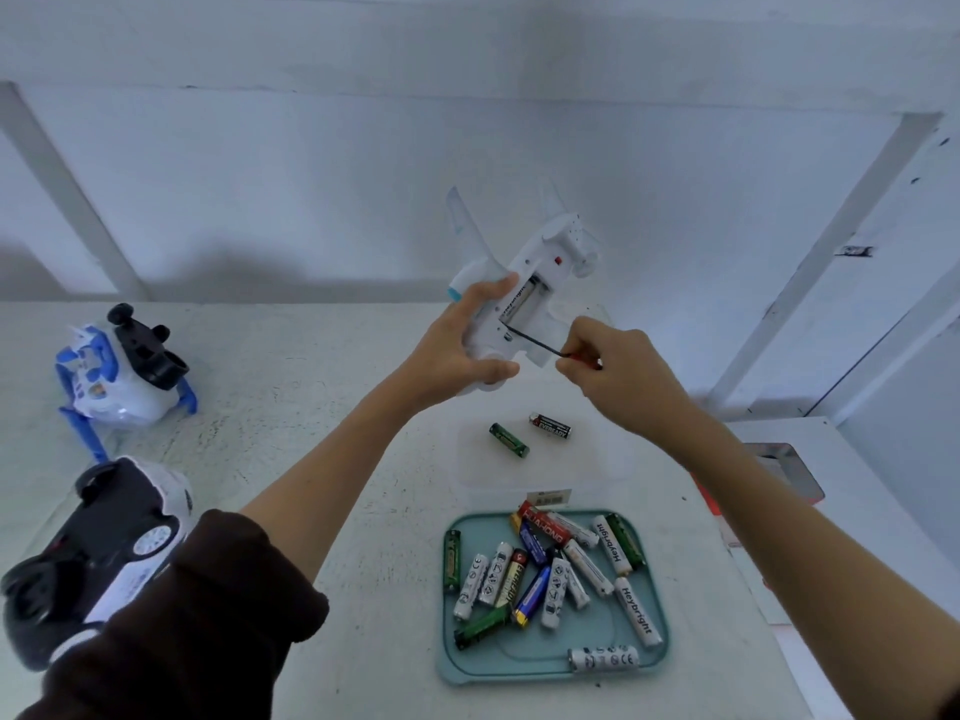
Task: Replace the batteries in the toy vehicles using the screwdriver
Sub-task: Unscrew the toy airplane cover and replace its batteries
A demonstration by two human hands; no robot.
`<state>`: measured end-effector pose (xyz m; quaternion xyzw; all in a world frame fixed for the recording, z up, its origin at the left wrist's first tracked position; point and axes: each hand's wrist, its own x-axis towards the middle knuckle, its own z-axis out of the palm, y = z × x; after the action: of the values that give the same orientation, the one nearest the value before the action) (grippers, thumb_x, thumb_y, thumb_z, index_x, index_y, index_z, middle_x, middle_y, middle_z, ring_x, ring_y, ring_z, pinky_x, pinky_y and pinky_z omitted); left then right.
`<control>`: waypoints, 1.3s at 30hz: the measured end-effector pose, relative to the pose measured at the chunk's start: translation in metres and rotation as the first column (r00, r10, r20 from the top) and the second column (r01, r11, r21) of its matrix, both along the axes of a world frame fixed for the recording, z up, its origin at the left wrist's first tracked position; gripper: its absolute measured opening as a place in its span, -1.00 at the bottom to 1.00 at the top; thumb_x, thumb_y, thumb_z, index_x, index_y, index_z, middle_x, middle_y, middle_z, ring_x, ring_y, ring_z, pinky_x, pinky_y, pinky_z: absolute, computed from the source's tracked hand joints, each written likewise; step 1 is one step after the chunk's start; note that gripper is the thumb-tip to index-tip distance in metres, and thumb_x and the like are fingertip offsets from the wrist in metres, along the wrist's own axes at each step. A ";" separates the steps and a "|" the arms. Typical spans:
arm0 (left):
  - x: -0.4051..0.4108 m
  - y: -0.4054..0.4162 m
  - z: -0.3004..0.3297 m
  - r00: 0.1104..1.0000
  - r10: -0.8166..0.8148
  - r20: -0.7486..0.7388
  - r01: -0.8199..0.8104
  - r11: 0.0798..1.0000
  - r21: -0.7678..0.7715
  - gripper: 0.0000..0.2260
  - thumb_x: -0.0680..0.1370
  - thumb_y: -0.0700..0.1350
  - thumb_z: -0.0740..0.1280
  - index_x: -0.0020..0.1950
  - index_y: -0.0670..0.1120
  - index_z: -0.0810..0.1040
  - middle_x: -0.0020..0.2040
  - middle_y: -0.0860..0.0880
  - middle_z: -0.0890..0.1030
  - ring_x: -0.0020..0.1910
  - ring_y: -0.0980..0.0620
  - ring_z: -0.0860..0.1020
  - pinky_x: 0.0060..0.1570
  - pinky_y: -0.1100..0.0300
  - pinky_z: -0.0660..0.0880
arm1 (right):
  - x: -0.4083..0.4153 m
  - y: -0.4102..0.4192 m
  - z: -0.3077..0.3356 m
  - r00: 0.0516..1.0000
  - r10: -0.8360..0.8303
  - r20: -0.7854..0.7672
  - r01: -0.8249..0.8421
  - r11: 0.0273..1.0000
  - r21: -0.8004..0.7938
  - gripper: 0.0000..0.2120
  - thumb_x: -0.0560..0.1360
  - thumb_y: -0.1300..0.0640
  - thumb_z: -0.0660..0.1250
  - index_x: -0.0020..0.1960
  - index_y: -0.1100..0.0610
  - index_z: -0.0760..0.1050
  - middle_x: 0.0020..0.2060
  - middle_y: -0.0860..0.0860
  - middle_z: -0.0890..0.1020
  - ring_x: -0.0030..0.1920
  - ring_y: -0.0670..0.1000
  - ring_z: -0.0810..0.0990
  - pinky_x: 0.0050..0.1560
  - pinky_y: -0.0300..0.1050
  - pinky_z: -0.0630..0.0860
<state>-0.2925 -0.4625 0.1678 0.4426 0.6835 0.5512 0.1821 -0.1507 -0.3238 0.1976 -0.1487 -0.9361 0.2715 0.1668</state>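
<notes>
Left hand [462, 345]: forearm raised from lower left toward frame centre, fingers curled round white toy plane [524, 283], held aloft, underside up, battery bay open with one cell inside. Right hand [618, 371]: forearm raised from lower right, fingertips pinching screwdriver [540, 346], thin dark shaft angled up-left, tip at bay's lower corner. Below centre: teal tray [660, 605] of loose batteries.

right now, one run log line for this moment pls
left hand holds toy plane | right hand pinches screwdriver, tip at open battery bay | one battery inside | spares in tray
</notes>
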 end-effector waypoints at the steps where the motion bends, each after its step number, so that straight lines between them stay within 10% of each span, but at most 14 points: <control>1: 0.001 0.000 -0.001 1.000 0.014 -0.008 -0.014 1.000 0.006 -0.34 0.32 -0.09 0.47 0.30 0.30 0.27 0.28 -0.01 0.41 0.16 0.03 0.51 0.11 0.20 0.53 | -0.002 -0.004 -0.001 1.000 -0.020 0.003 0.020 1.000 0.015 -0.89 0.51 0.14 0.27 -0.18 0.11 0.39 -0.33 0.05 0.55 -0.30 0.11 0.52 -0.22 -0.02 0.49; 14: 0.008 0.003 -0.004 0.980 0.172 0.095 -0.183 0.976 0.117 -0.35 0.34 -0.05 0.46 0.30 0.30 0.23 0.21 0.16 0.38 0.17 -0.02 0.51 0.12 0.01 0.56 | -0.002 -0.033 -0.022 0.992 -0.033 -0.119 0.049 0.989 0.137 -0.84 0.57 0.20 0.15 -0.16 0.15 0.23 -0.48 -0.04 0.33 -0.44 0.09 0.34 -0.45 -0.08 0.22; 39: -0.020 -0.003 0.009 0.997 -0.077 0.024 0.080 0.990 -0.116 -0.34 0.41 -0.27 0.48 0.34 0.20 0.29 0.22 -0.03 0.41 0.00 0.02 0.51 -0.07 0.31 0.54 | 0.001 0.008 0.013 0.958 -0.245 -0.147 0.272 0.940 0.207 -0.87 0.49 0.10 0.31 -0.04 0.15 0.53 -0.24 0.06 0.63 -0.19 0.14 0.56 -0.14 -0.03 0.49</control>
<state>-0.3124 -0.4660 0.1773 0.4523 0.6948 0.5069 0.2361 -0.1500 -0.3160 0.2110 -0.2342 -0.9215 0.1476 0.2724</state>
